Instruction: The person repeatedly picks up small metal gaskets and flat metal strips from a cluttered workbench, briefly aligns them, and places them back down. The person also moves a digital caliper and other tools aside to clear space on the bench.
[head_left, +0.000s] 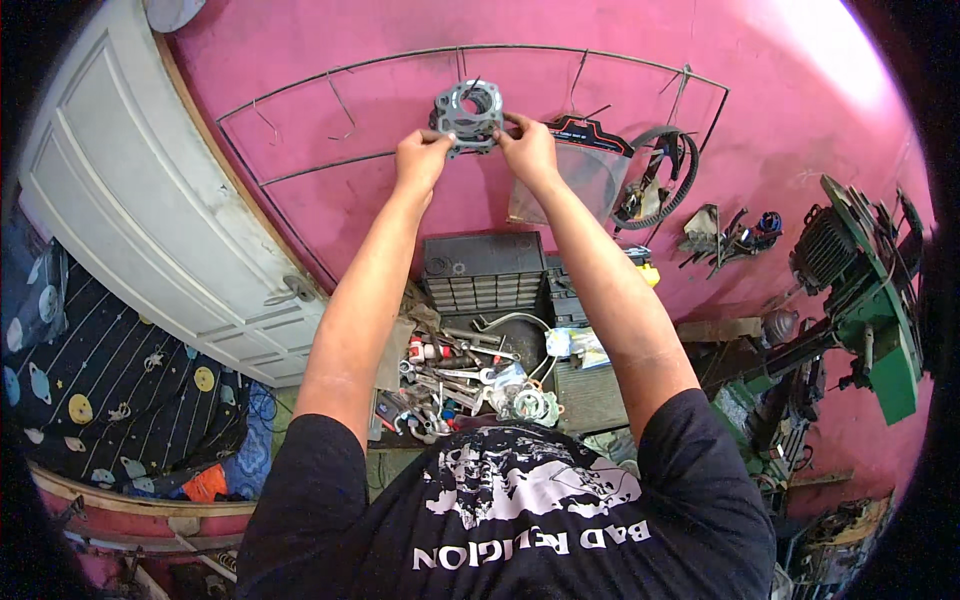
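Our black shirt (515,510) lies nearest; far ahead, our left hand (422,162) and right hand (528,156) pinch grey gaskets (458,121), best supported evenly to avoid bending.

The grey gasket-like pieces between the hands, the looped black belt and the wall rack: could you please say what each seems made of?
The grey gasket-like pieces look thin and matte, perhaps fibre or coated metal. The looped black belt seems dull rubber, given its ribbed surface. The wall rack is probably dark, dull metal, being slender yet stiff.
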